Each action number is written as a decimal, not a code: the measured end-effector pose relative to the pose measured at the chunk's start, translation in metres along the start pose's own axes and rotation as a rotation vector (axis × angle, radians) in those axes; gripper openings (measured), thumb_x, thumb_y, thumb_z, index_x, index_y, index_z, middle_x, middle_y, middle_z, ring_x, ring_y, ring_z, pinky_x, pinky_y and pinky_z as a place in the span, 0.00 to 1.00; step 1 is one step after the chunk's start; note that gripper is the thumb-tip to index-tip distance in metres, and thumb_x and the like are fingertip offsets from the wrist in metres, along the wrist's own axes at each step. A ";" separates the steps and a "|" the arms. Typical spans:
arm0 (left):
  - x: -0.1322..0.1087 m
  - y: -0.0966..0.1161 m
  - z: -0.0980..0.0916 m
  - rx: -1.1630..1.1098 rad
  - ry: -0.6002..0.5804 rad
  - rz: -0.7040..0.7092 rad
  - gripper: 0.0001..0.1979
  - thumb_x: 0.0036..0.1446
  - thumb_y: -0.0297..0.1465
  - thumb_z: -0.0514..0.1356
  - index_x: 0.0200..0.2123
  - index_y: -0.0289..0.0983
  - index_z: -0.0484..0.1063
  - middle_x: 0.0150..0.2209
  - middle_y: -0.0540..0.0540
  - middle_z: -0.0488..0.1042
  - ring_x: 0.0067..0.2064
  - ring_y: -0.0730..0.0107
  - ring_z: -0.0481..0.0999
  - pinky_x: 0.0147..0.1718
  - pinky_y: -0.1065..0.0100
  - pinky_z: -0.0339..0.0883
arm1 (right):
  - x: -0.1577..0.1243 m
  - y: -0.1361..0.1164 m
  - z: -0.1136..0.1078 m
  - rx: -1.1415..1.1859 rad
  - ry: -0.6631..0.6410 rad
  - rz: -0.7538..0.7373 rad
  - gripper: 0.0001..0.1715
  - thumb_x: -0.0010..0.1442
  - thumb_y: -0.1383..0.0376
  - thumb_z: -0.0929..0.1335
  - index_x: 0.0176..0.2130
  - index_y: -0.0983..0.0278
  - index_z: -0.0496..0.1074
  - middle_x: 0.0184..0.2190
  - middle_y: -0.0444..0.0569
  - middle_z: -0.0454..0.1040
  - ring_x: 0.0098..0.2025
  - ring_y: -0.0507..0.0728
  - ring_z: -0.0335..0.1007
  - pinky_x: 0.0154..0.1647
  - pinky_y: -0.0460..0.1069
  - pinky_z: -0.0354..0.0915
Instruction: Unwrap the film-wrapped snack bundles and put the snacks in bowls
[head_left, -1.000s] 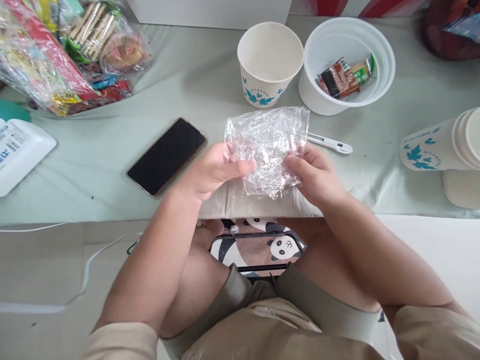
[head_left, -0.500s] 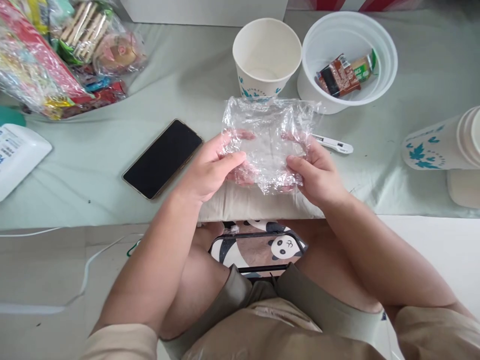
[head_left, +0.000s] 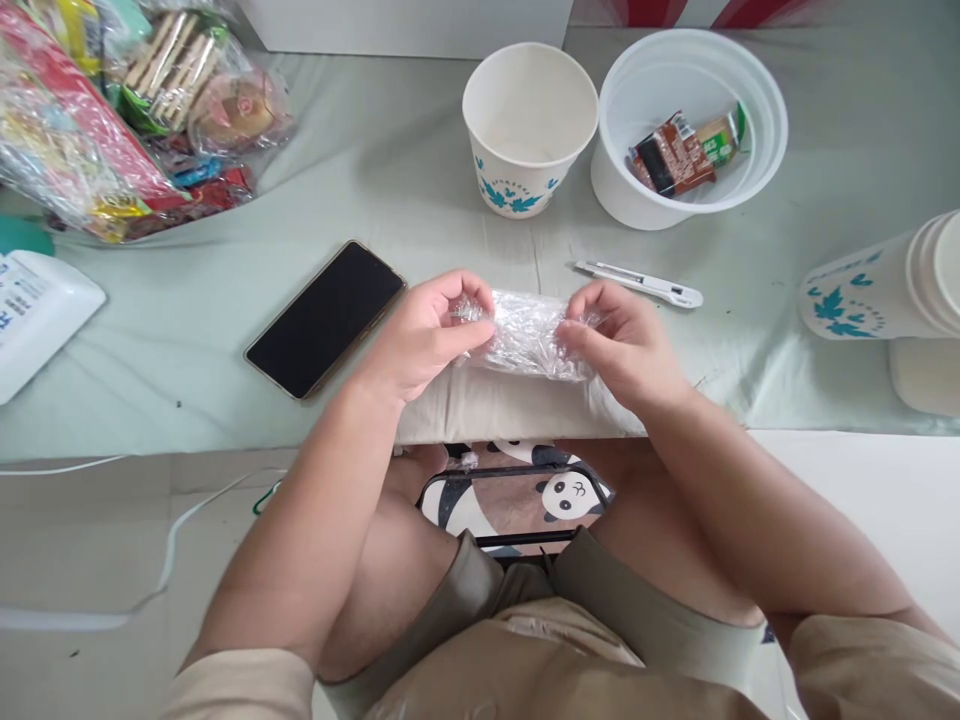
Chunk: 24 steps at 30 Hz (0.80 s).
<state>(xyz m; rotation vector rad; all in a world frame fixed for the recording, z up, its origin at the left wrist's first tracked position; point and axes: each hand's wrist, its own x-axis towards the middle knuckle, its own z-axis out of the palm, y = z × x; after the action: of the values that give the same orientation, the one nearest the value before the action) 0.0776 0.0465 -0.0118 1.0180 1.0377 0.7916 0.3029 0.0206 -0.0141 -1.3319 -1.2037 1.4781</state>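
Observation:
A crumpled sheet of clear plastic wrap (head_left: 525,340) is bunched into a short roll just above the table's front edge. My left hand (head_left: 424,335) grips its left end with curled fingers and thumb. My right hand (head_left: 626,345) pinches its right end the same way. Behind the hands stand an empty paper cup (head_left: 529,125) with blue leaf prints and a white plastic bowl (head_left: 757,150) holding a few wrapped snacks (head_left: 679,150).
A black phone (head_left: 326,315) lies face up left of my hands. A white utility knife (head_left: 641,283) lies right of them. Snack bags (head_left: 112,110) pile at the back left, stacked paper cups (head_left: 881,285) lie at the right, and a white box (head_left: 37,310) is at the left edge.
The plastic wrap, held up and spread as a sheet between both hands, has been folded down and squeezed into a tight roll low over the table. The hands have drawn closer to the table.

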 end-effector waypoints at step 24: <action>-0.004 -0.011 0.012 0.350 -0.162 0.163 0.15 0.57 0.28 0.58 0.46 0.38 0.80 0.44 0.46 0.81 0.42 0.66 0.79 0.41 0.68 0.71 | 0.000 0.012 0.006 -0.197 0.069 -0.319 0.29 0.55 0.56 0.78 0.53 0.57 0.69 0.50 0.50 0.71 0.49 0.57 0.71 0.48 0.52 0.69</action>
<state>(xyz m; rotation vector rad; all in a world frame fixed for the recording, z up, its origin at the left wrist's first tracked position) 0.0888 0.0359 -0.0187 1.4563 0.9804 0.6569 0.2970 0.0172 -0.0261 -1.2374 -1.4689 1.1024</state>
